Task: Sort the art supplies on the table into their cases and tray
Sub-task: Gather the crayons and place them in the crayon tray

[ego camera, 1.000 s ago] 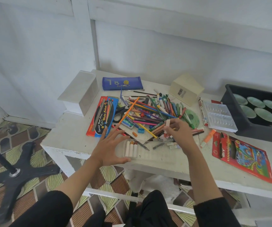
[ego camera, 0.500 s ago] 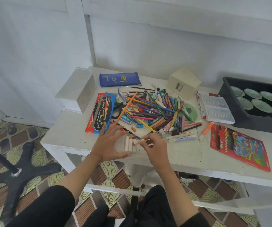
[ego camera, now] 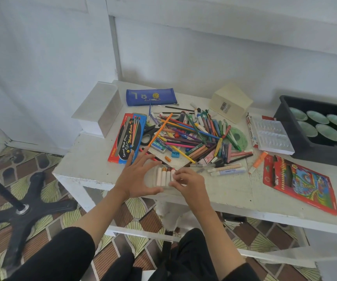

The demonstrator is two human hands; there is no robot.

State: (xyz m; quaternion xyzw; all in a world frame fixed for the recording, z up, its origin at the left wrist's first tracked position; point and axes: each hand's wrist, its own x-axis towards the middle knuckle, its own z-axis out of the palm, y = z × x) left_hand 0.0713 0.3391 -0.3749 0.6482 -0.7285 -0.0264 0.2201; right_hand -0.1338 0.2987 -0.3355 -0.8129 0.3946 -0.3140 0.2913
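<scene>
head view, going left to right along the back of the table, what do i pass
white box → blue pencil case → cream box → clear plastic tray → black tray

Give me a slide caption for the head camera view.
Left hand holds a clear tray while the right hand seats a crayon, pens piled behind.
</scene>
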